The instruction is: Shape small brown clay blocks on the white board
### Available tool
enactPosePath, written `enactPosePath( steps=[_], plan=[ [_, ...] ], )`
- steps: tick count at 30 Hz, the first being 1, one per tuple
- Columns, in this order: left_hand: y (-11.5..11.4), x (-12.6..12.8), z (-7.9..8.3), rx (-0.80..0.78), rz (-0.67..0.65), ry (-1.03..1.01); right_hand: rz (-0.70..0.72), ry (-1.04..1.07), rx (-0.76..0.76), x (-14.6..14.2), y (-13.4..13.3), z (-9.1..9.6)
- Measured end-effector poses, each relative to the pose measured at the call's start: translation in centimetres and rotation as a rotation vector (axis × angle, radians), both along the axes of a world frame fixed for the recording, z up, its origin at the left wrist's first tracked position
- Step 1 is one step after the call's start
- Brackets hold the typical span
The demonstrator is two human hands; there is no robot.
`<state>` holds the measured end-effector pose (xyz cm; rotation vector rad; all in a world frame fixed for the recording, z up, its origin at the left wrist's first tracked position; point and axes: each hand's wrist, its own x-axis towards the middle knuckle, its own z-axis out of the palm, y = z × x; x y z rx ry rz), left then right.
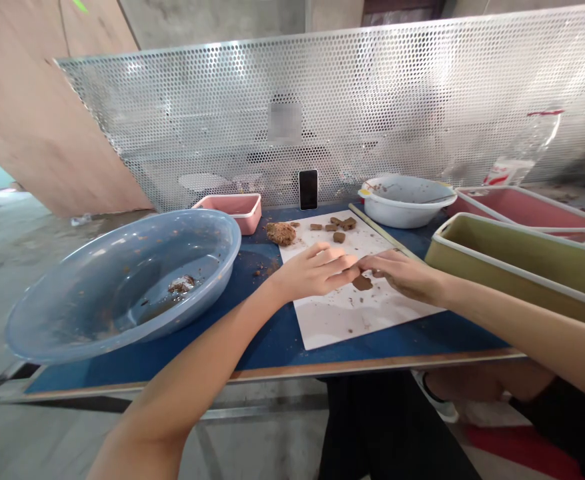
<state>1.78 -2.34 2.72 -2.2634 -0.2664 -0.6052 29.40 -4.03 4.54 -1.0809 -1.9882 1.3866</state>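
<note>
Both my hands meet over a white sheet (325,325) on the blue table. My left hand (317,270) comes in from the left, fingers bent and tips pressed together at a flat piece of brown clay (362,283). From the other side my right hand (405,272) pinches the same piece with thumb and fingers. The left thumb is hidden, and the fingers cover part of the clay. Further back on the sheet lie several small clay lumps (339,237). A rough, crumbly brown lump (281,233) sits at the sheet's far left corner.
A big blue basin (122,257) stands left, with a small pink box (252,217) behind it. A stick (379,227) lies by the white basin (402,213). Green (497,273) and pink troughs (537,207) fill the right. A phone (308,189) leans against the perforated metal screen (212,120).
</note>
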Motion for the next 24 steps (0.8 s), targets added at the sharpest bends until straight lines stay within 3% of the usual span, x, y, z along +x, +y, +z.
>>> enactPosePath(
  steps=[4,9,13,16,24],
  plan=[
    [0.0,0.0,0.0,-0.006,-0.043,-0.01,-0.17,-0.095,0.219,0.3,0.5,-0.3],
    [0.0,0.0,0.1,0.0,0.023,-0.022,-0.324,-0.286,0.876,0.9,-0.9,-0.2],
    [0.0,0.1,-0.1,-0.042,0.076,-0.044,-0.305,-0.453,1.194,0.6,-3.2,-0.3],
    [0.1,0.3,-0.3,-0.041,0.097,-0.075,-0.29,-0.543,1.28,0.1,-4.1,-0.7],
    [0.8,0.0,-0.5,-0.23,0.166,-0.038,-0.309,-0.622,1.254,-1.0,-2.9,-1.9]
  ],
)
